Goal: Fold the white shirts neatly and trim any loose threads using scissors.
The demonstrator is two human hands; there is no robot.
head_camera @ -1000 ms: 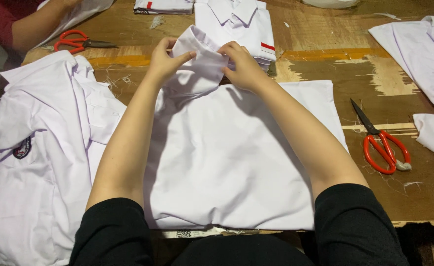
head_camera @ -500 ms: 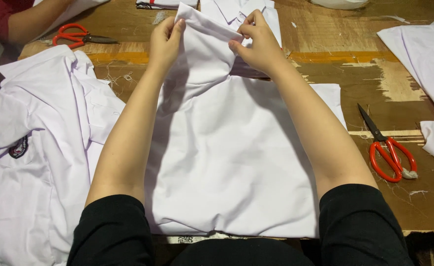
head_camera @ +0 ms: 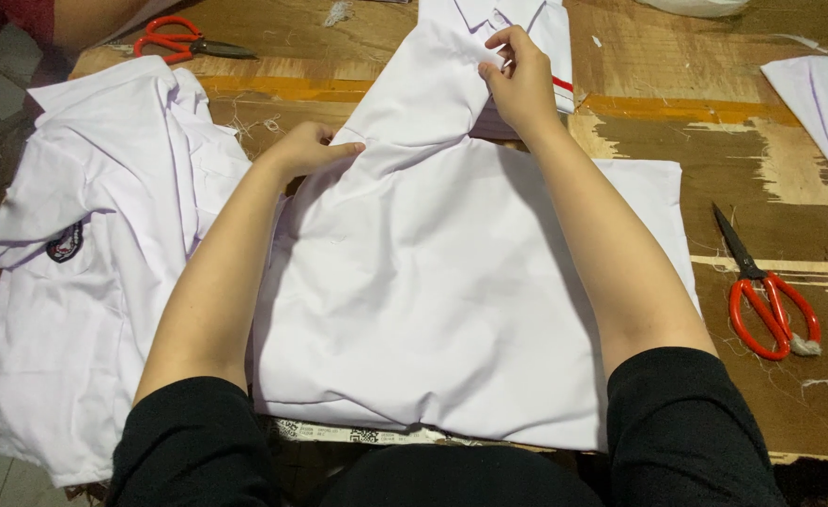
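Hands on white cloth. Right hand [head_camera: 522,84] closed, fingers pinching a raised fold at the far end of the white shirt [head_camera: 452,291], just short of the folded shirt [head_camera: 527,28] lying beyond it. Left hand [head_camera: 309,150] half curled, fingers pressed flat on the same white shirt along its left shoulder edge, thumb pointing inward; nothing gripped, only held down. White shirt spread smooth across the wooden worktop [head_camera: 771,160], near edge at the lap, a narrow strip pulled up toward the far side between the two hands. Left of the white shirt, touching it, a heap of white shirts [head_camera: 85,272], one bearing a dark badge [head_camera: 64,242]. Right of the white shirt, apart from it, red-handled scissors [head_camera: 761,291] lying shut on the bare wood, blades pointing away. Further right of the white shirt, more white cloth [head_camera: 822,103] at the worktop's edge. Beyond the heap, far left of the white shirt, a second pair of red scissors [head_camera: 184,39], next to another person's arm [head_camera: 85,17].
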